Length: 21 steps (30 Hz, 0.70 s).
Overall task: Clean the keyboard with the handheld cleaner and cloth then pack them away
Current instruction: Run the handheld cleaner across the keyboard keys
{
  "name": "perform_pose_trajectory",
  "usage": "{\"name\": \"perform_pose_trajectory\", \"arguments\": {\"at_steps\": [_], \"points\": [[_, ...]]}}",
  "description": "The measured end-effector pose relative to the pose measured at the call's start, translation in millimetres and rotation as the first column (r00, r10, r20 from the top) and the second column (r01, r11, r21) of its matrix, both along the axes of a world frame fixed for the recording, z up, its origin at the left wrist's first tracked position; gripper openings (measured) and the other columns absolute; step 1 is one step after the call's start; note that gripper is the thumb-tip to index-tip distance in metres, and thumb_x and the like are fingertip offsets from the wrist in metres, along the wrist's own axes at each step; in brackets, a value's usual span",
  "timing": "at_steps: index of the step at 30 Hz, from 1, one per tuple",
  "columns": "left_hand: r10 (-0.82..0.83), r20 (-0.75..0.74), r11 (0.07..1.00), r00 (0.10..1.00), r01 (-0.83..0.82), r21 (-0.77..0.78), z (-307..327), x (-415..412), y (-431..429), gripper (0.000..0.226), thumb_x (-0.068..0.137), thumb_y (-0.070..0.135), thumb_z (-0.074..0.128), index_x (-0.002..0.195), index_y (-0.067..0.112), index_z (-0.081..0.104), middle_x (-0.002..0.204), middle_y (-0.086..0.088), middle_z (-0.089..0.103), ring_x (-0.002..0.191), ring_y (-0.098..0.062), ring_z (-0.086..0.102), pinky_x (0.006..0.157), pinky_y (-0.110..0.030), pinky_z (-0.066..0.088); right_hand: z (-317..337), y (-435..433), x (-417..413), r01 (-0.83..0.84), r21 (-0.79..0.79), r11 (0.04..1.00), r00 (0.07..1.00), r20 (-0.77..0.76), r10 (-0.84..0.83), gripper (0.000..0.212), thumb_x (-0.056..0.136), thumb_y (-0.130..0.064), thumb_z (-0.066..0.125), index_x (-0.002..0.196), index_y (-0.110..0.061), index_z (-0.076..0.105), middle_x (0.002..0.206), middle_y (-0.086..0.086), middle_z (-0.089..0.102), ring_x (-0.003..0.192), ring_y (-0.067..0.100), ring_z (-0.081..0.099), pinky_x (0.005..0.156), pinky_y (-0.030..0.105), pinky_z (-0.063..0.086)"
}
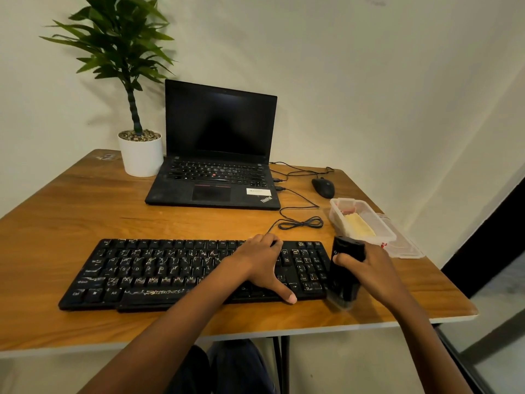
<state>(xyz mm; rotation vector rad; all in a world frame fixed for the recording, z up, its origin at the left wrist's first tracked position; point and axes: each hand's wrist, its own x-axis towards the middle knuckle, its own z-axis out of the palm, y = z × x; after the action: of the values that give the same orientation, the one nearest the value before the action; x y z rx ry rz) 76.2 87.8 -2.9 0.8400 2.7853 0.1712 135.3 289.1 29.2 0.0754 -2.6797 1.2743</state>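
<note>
Now, my right hand [372, 271] curled round the handheld cleaner [347, 250], beside the keyboard [142, 275], left hand [255, 264] spread flat on keys

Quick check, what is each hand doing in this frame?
Left hand: open, spread across the keyboard, holding nothing.
Right hand: closed, gripping the handheld cleaner.
</note>
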Motion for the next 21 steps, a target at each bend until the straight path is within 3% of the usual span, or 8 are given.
{"name": "perform_pose_trajectory", "arguments": {"at_steps": [6,11,17,19,21], "points": [[-0.009,-0.005,1.0,1.0,0.009,0.012,1,1,0,0.119,0.066,0.069,0.066,0.149,0.008,0.007,0.156,-0.002,0.005,0.142,-0.025,0.007,0.115,-0.038,0.013,-13,-3,-40,0.135,-0.022,0.991,0.986,-0.096,-0.136,0.007,0.085,-0.019,0.061,0.082,-0.019,0.055,0.076,-0.003,0.06,0.075,0.013,0.058,0.069,0.035,0.052],[-0.002,-0.002,1.0,1.0,0.002,0.011,2,1,0,0.119,0.066,0.069,0.066,0.15,0.009,0.006,0.156,-0.003,0.004,0.142,-0.025,0.006,0.115,-0.039,0.013,-21,-17,-85,0.179,-0.028,0.983,0.959,-0.218,-0.181,0.011,0.085,-0.024,0.061,0.088,-0.013,0.059,0.079,-0.001,0.062,0.073,0.011,0.059,0.059,0.017,0.042],[-0.001,-0.002,1.0,1.0,0.001,0.009,2,2,0,0.118,0.067,0.069,0.065,0.15,0.009,0.006,0.156,-0.003,0.004,0.142,-0.025,0.006,0.115,-0.038,0.013,-25,-16,-84,0.169,-0.034,0.985,0.964,-0.204,-0.172,0.012,0.086,-0.027,0.061,0.093,-0.017,0.058,0.085,-0.002,0.062,0.084,0.015,0.06,0.067,0.022,0.045],[-0.002,-0.001,1.0,1.0,0.002,0.005,2,2,0,0.118,0.067,0.069,0.065,0.15,0.009,0.006,0.156,-0.003,0.004,0.142,-0.025,0.006,0.115,-0.038,0.013,-23,-13,-65,0.147,-0.021,0.989,0.972,-0.184,-0.148,0.014,0.087,-0.026,0.061,0.096,-0.016,0.058,0.085,-0.003,0.061,0.083,0.012,0.058,0.065,0.019,0.044],[-0.001,0.001,1.0,1.0,0.001,0.006,2,2,0,0.119,0.066,0.069,0.065,0.15,0.009,0.006,0.156,-0.003,0.004,0.142,-0.025,0.006,0.115,-0.039,0.013,-21,-7,-43,0.112,0.0,0.994,0.982,-0.153,-0.11,0.007,0.086,-0.023,0.061,0.085,-0.02,0.055,0.078,-0.007,0.06,0.075,0.006,0.056,0.059,0.015,0.042]]}}
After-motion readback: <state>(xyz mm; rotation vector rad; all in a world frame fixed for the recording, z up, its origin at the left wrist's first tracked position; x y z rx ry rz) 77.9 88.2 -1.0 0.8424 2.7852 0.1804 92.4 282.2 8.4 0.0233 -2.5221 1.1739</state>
